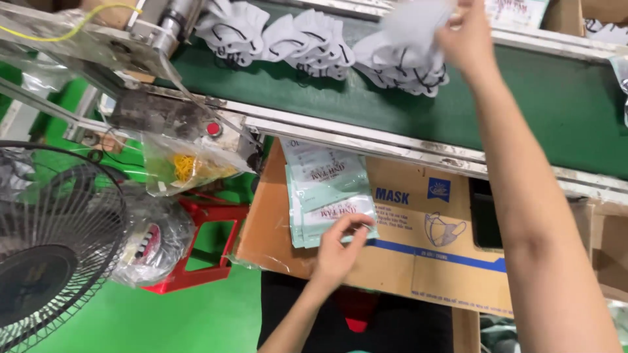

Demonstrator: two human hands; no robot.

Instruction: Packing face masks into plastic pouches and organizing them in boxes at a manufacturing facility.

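The left hand (340, 245) pinched the top pouch off the stack of packaging pouches (327, 196) to peel it free, while the right hand (466, 36) closed on white face masks (405, 59) above the green conveyor belt (510, 111).

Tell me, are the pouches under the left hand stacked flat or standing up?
Stacked flat: the pouches lie on the cardboard box, left hand pinching the top one.

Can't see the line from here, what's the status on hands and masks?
Left hand pinching top packaging pouch on the carton. Right hand lifting white masks off the green conveyor belt. Nothing blocking.
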